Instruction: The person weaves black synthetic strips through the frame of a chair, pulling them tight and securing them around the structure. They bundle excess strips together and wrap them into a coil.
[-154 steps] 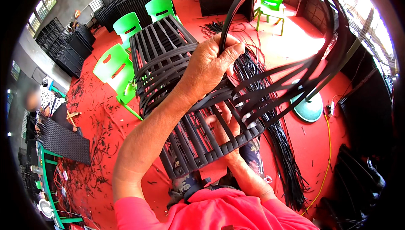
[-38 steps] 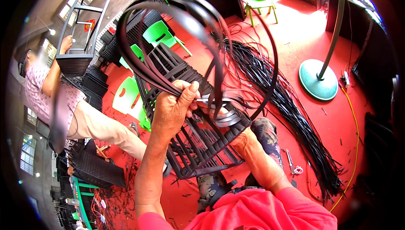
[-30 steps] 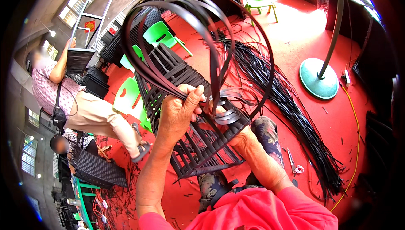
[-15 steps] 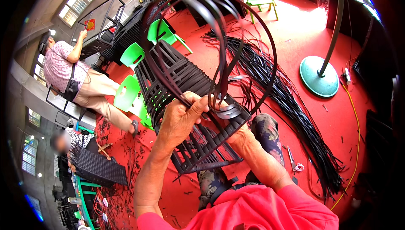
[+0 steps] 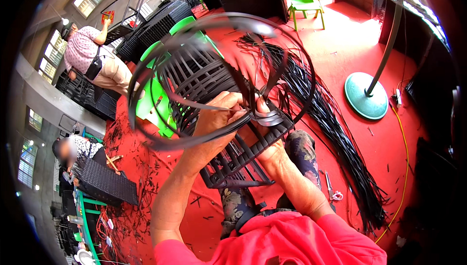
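At the clock's centre, a black woven frame sits before the knees, probably to keep its edge within both hands' reach; black strips loop from eight round to three, presumably coiled for control. Left hand: fingers closed, pinching the strips. Right hand, toward five o'clock: partly hidden by strips and frame, grip cannot be told

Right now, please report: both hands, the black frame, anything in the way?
Left hand gripping black strips; right hand partly hidden by black frame. Frame partly woven. Strip loops crossing the view in front of it.
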Motion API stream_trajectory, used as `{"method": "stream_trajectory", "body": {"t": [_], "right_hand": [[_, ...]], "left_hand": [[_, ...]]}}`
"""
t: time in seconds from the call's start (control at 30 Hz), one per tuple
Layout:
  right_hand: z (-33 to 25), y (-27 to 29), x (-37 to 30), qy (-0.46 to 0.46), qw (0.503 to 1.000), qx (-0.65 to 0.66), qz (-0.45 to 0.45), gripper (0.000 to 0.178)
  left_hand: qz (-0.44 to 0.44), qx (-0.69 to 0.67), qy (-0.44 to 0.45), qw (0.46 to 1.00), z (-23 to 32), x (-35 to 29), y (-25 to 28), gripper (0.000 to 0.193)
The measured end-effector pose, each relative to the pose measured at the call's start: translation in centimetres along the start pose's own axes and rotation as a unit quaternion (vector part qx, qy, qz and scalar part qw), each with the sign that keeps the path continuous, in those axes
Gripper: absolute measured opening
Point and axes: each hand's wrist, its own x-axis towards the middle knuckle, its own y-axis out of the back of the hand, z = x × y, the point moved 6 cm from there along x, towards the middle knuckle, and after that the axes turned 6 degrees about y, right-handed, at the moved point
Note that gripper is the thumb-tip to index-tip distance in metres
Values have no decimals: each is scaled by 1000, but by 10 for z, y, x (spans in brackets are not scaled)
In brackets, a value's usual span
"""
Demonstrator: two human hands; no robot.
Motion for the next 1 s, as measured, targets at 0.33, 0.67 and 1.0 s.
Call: {"method": "stream_trajectory", "body": {"t": [0.33, 0.67, 1.0], "right_hand": [[2, 1, -1, -36, 992, 114, -27, 19], [-11, 24, -12, -24, 998, -28, 41, 18], [-13, 23, -13, -28, 994, -91, 46, 19]], "left_hand": [[-10, 73, -42, 996, -4, 15, -2, 25], [-101, -158, 175, 967, -24, 4, -10, 25], [-84, -173, 174, 966, -32, 4, -12, 23]]}}
